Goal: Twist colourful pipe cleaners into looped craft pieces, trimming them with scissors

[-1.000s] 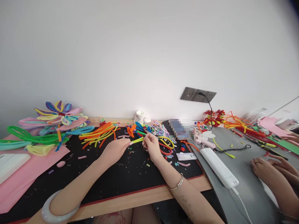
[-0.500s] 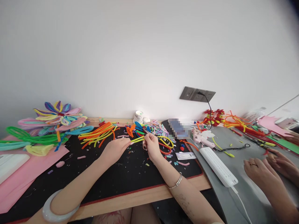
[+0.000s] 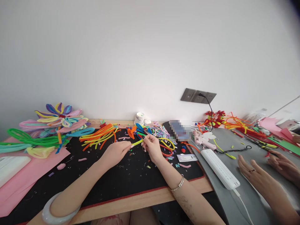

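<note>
The left hand (image 3: pixel 118 152) pinches one end of the yellow-green stem (image 3: pixel 137 142), the right hand (image 3: pixel 152 147) its other end, above the black mat (image 3: pixel 112 181), probably for steadiness. The orange-and-yellow bundle (image 3: pixel 99 134) lies near, perhaps for easy reach.

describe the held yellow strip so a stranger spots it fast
Start at the black mat, then find the left hand and right hand above it. The yellow strip bridges the short gap between them. Unlike the orange and yellow stems lying further left, it is held by both hands.
</note>
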{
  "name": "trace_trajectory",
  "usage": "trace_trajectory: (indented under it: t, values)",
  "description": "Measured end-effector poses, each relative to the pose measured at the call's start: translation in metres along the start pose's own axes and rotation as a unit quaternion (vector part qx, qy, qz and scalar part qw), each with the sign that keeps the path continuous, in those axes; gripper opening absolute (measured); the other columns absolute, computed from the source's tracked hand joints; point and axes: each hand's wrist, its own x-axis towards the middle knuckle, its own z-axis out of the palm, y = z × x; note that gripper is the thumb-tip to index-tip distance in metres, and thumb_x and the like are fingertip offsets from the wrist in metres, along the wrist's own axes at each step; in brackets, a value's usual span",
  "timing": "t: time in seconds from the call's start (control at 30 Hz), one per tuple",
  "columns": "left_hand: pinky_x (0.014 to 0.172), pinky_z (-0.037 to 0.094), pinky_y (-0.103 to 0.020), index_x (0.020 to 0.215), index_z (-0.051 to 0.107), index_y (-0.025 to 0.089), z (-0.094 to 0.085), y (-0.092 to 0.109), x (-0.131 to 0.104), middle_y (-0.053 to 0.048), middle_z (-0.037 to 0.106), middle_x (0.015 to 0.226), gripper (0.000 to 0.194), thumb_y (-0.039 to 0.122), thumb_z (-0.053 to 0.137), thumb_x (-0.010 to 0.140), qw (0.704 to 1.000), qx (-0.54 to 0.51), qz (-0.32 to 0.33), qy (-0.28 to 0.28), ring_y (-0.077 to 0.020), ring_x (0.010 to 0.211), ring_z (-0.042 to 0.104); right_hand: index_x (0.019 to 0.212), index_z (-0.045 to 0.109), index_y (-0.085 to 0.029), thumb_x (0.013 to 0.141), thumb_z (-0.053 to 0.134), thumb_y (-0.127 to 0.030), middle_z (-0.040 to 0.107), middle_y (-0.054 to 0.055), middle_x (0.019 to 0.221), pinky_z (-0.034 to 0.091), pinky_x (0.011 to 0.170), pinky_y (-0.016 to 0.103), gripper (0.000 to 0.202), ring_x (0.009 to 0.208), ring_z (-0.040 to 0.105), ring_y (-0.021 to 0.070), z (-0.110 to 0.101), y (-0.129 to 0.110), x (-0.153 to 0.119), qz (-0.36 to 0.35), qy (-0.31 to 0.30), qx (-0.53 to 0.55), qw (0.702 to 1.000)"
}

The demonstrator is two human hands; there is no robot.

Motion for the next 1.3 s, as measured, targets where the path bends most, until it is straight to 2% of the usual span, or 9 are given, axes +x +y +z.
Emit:
trace_trajectory:
  t: [0.17,0.37,0.47,0.6,0.83,1.1,1.3]
  values:
    - [0.062,0.039,-0.025,0.076,0.055,0.019,-0.001,0.001,0.000,-0.002,0.059,0.072,0.036,0.034,0.026,0.092,1.000,-0.028,0.008,-0.004,-0.0164,0.068,0.055,0.069,0.051,-0.018,0.070,0.062,-0.032,0.061,-0.001,0.055,0.035,0.035,0.019,0.019,0.036,0.044,0.0068,0.003,0.001,-0.003,0.015,-0.052,-0.014,0.998]
    - [0.076,0.043,-0.029,0.095,0.057,0.021,0.000,0.000,-0.001,-0.004,0.062,0.094,0.030,0.034,0.031,0.091,0.999,-0.044,0.001,0.028,-0.0187,0.086,0.057,0.066,0.047,-0.018,0.074,0.059,-0.033,0.060,-0.002,0.053,0.032,0.034,0.018,0.021,0.034,0.042,0.0058,0.002,0.001,-0.004,-0.002,-0.054,-0.039,0.998]
    - [0.082,0.042,-0.031,0.094,0.058,0.021,0.001,-0.001,0.000,-0.005,0.061,0.099,0.027,0.033,0.034,0.090,0.997,-0.053,0.003,0.051,-0.0191,0.092,0.054,0.066,0.047,-0.018,0.075,0.058,-0.033,0.058,-0.003,0.052,0.032,0.034,0.018,0.021,0.034,0.041,0.0058,0.002,0.000,-0.005,-0.003,-0.054,-0.052,0.997]
    - [0.084,0.041,-0.032,0.088,0.059,0.020,0.003,-0.003,0.001,-0.005,0.060,0.094,0.025,0.031,0.037,0.089,0.995,-0.064,0.024,0.072,-0.0190,0.091,0.052,0.066,0.048,-0.018,0.075,0.058,-0.034,0.057,-0.004,0.050,0.031,0.034,0.018,0.020,0.033,0.041,0.0057,0.003,0.000,-0.006,-0.007,-0.052,-0.052,0.997]
    - [0.081,0.042,-0.031,0.081,0.059,0.019,0.003,-0.004,0.002,-0.004,0.060,0.085,0.023,0.029,0.039,0.088,0.993,-0.086,0.031,0.074,-0.0180,0.086,0.053,0.066,0.049,-0.018,0.074,0.059,-0.036,0.058,-0.004,0.052,0.031,0.035,0.018,0.022,0.034,0.040,0.0054,0.003,-0.001,-0.006,-0.006,-0.057,-0.043,0.997]
    - [0.079,0.043,-0.029,0.074,0.061,0.019,0.001,0.004,0.002,-0.002,0.063,0.079,0.023,0.030,0.044,0.085,0.984,-0.153,-0.013,0.093,-0.0170,0.080,0.057,0.062,0.051,-0.017,0.075,0.060,-0.036,0.058,-0.003,0.051,0.029,0.035,0.019,0.024,0.034,0.039,0.0053,0.004,-0.006,-0.007,-0.021,-0.060,-0.058,0.996]
    - [0.068,0.045,-0.026,0.073,0.062,0.017,0.000,0.006,0.002,-0.002,0.063,0.075,0.025,0.037,0.049,0.081,0.963,-0.246,-0.070,0.080,-0.0153,0.071,0.056,0.062,0.051,-0.017,0.075,0.060,-0.035,0.055,-0.003,0.048,0.027,0.035,0.019,0.024,0.034,0.038,0.0055,0.004,-0.007,-0.008,-0.025,-0.065,-0.056,0.996]
